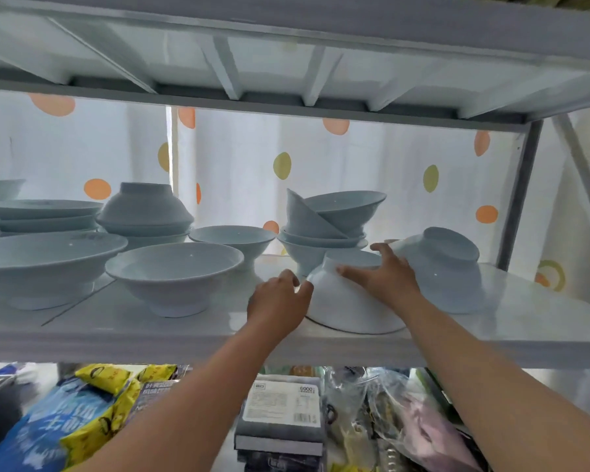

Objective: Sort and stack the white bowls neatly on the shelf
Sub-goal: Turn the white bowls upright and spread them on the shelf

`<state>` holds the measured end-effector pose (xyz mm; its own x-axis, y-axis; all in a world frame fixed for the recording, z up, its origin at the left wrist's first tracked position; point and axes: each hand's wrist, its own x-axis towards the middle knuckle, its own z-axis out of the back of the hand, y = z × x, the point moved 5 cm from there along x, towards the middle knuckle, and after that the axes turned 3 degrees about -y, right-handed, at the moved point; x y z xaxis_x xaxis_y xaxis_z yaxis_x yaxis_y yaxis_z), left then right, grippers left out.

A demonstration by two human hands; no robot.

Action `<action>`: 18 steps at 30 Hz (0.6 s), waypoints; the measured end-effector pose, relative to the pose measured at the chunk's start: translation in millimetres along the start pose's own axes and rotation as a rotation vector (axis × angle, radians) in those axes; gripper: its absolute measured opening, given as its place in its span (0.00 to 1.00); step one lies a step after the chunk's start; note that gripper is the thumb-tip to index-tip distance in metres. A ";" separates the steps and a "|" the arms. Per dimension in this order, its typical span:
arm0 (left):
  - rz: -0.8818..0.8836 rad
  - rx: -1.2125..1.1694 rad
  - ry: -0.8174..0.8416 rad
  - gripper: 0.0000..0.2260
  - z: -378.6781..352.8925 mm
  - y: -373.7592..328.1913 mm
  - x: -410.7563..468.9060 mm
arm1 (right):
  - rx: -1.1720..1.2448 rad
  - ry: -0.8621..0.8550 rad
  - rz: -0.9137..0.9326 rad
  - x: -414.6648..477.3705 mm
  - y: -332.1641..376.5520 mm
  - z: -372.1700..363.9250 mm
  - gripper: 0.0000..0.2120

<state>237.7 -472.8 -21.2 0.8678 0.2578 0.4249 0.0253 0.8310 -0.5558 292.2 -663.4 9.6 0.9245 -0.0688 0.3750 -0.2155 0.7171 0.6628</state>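
Bowl [344,308], upturned, looks slick and breakable; right hand [385,275] spreads fingers over its foot, left hand [278,299] curls fingers at its wall, grip unclear; best lifted by rim.

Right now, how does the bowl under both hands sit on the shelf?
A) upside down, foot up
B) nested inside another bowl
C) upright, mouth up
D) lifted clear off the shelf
A: the bowl rests mouth down on the shelf, its round foot on top, with the right hand spread flat over that foot and the left hand against its side.
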 end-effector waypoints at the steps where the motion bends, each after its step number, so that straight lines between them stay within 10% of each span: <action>1: 0.031 0.001 -0.009 0.17 -3.3 -2.4 -0.2 | 0.038 0.019 0.023 2.4 -2.0 -3.2 0.49; 18: 0.157 0.007 0.029 0.21 -11.1 -9.3 -14.8 | 0.140 -0.105 0.088 -5.1 -3.0 -5.6 0.37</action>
<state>230.2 -489.8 -30.2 0.8745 0.3709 0.3124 -0.1155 0.7850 -0.6087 289.9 -661.3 2.1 0.8639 -0.0871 0.4960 -0.3425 0.6205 0.7055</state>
